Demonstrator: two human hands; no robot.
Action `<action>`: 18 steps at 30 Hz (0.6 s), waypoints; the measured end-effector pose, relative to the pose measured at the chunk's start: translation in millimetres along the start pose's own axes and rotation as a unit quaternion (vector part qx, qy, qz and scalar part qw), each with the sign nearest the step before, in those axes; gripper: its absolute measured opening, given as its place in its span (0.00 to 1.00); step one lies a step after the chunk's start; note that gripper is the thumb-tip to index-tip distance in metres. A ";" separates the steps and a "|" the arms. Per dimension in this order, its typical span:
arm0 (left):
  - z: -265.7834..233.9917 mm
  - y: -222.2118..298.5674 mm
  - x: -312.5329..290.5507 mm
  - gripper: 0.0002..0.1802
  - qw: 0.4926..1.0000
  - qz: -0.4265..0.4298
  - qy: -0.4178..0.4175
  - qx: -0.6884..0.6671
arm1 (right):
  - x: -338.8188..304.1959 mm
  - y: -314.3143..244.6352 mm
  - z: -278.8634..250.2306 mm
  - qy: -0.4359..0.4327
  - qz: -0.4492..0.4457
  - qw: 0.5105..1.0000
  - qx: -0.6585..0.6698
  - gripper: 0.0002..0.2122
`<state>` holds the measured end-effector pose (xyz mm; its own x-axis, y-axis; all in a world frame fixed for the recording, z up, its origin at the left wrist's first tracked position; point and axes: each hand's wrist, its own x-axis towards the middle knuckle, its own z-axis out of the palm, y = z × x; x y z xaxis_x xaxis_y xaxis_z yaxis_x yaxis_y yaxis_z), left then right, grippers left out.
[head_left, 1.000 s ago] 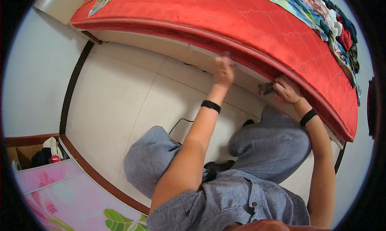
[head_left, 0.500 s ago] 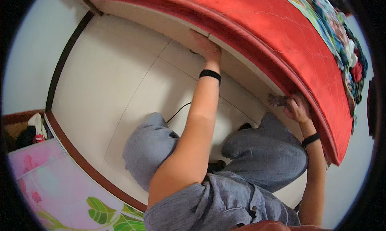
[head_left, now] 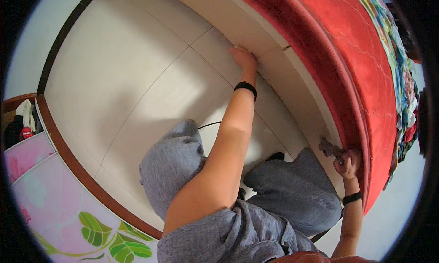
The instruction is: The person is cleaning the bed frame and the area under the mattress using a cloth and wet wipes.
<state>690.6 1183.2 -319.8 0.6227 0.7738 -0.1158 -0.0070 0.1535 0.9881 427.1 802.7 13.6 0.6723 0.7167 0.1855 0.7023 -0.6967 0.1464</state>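
Note:
My left hand is down at the floor, where the floor meets the pale side board of a bed. Its fingers look drawn together; whatever they may hold is hidden or too small to name. A black band circles each wrist. At the right, beside the red bed cover, my right hand is closed on a crumpled grey-brown cloth. The cloth sticks out of the fist toward the side board.
My bent knees are over the tiled floor. A thin black cable runs across the tiles by the left knee. Piled clothes lie on the bed's far right. A pink flowered panel stands at the lower left, near a box of items.
My left hand has come down from the bed's side board to the floor edge. My view has turned, so the bed appears further right. The right hand keeps its hold on the cloth.

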 end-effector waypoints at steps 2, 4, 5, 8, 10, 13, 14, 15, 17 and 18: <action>-12.8 -15.2 7.4 0.16 0.992 0.107 -0.027 0.062 | -4.6 3.1 8.1 -0.003 -0.011 1.000 -0.001 0.09; 43.5 19.6 -74.9 0.14 0.915 -0.019 -0.201 0.350 | -48.1 10.3 -21.9 -0.064 0.047 0.994 -0.071 0.09; 46.4 41.8 -84.3 0.14 0.841 -0.018 -0.288 0.458 | -49.0 11.3 -24.9 -0.064 0.056 0.994 -0.071 0.09; 23.3 83.4 -96.2 0.13 0.887 -0.134 -0.296 0.328 | -44.3 12.7 -23.1 -0.028 0.028 0.997 -0.064 0.10; 9.2 89.5 -108.6 0.13 0.936 -0.167 -0.239 0.195 | -54.5 19.9 -17.6 -0.041 0.047 0.998 0.026 0.09; -24.5 79.5 -111.6 0.14 0.971 -0.074 -0.146 0.174 | -32.9 19.7 -13.3 -0.015 0.004 0.999 0.047 0.11; -33.3 82.9 -107.3 0.13 0.969 -0.116 -0.154 0.153 | -52.8 24.8 -1.6 -0.034 0.032 0.999 0.013 0.12; -39.2 88.9 -109.0 0.13 0.965 -0.162 -0.165 0.126 | -65.0 26.8 5.1 -0.056 0.120 0.985 0.110 0.13; -52.1 116.3 -97.2 0.12 0.968 -0.153 -0.173 0.095 | -41.0 16.1 0.4 -0.020 0.108 0.991 0.082 0.14; -57.7 129.4 -110.0 0.11 0.965 -0.171 -0.189 0.065 | -48.7 16.9 -9.4 -0.017 0.117 0.990 0.080 0.14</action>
<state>576.0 1153.4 -185.1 0.8119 0.4089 -0.4167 0.3328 0.2623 0.9058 404.1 755.7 16.1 0.8260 0.5395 0.1633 0.5533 -0.8313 -0.0521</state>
